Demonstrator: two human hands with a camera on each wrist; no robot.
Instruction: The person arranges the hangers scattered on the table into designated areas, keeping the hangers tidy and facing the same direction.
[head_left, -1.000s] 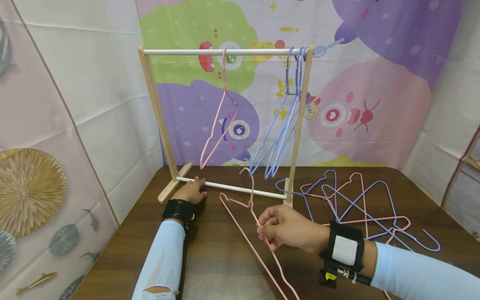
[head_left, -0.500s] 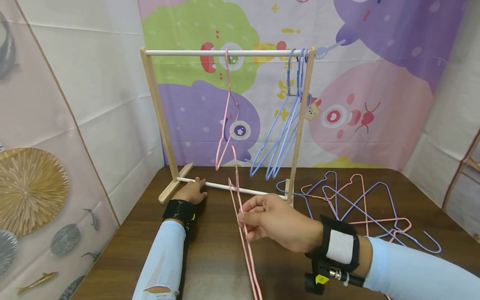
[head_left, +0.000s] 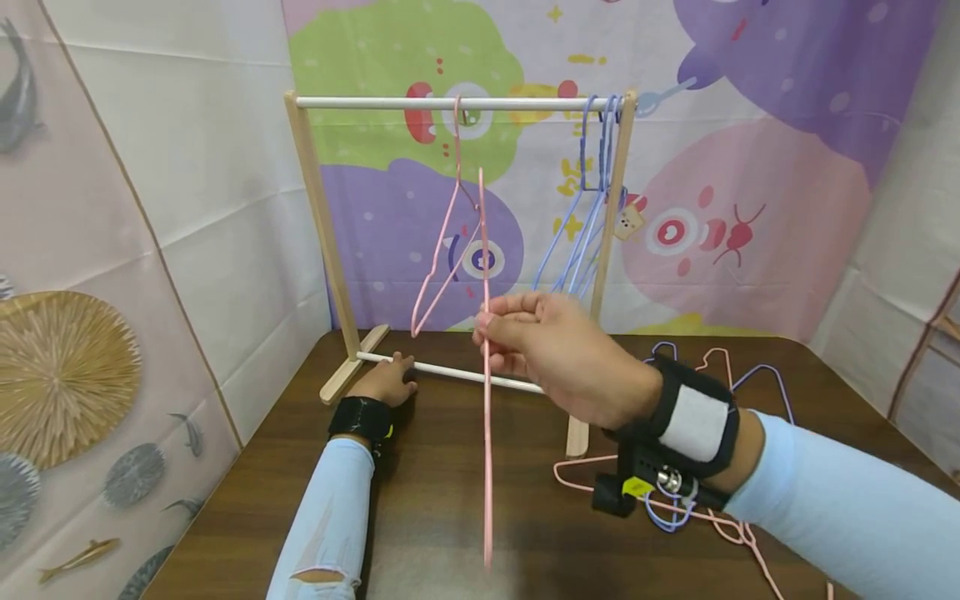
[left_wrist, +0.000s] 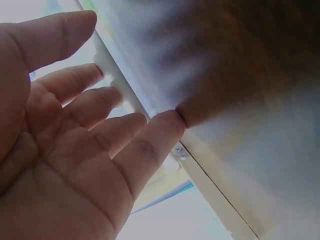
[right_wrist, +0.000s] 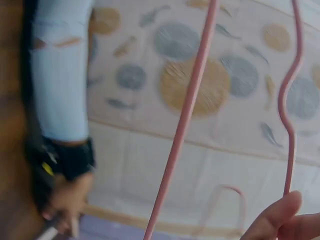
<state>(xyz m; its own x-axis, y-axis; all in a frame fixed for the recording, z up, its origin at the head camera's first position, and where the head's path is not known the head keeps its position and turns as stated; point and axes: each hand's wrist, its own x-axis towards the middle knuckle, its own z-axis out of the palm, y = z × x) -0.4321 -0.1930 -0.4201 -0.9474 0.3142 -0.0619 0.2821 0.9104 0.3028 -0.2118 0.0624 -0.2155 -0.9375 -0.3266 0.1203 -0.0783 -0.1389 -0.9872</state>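
Note:
My right hand (head_left: 551, 354) pinches a pink wire hanger (head_left: 487, 450) between thumb and fingers. That hanger stands upright, almost edge-on to the head view. Its hook end is below the rack's top white bar (head_left: 360, 103), just right of another pink hanger (head_left: 457, 146) hanging there. In the right wrist view, thumb and finger grip one wavy wire side of the held hanger (right_wrist: 182, 125). My left hand (head_left: 386, 381) rests at the left end of the lower white bar (head_left: 450, 372). Its fingers are extended against the bar, thumb apart, in the left wrist view.
Several blue hangers (head_left: 583, 158) hang bunched at the bar's right end, beside the right wooden post (head_left: 628, 142). Loose pink and blue hangers (head_left: 780, 392) lie tangled on the brown table (head_left: 420, 517) at right, partly hidden by my right arm. A patterned cloth (head_left: 810, 292) hangs behind.
My right hand has risen and the pink hanger with it, turning from broadside to edge-on, its hook now well above the table. The left hand stays on the lower bar.

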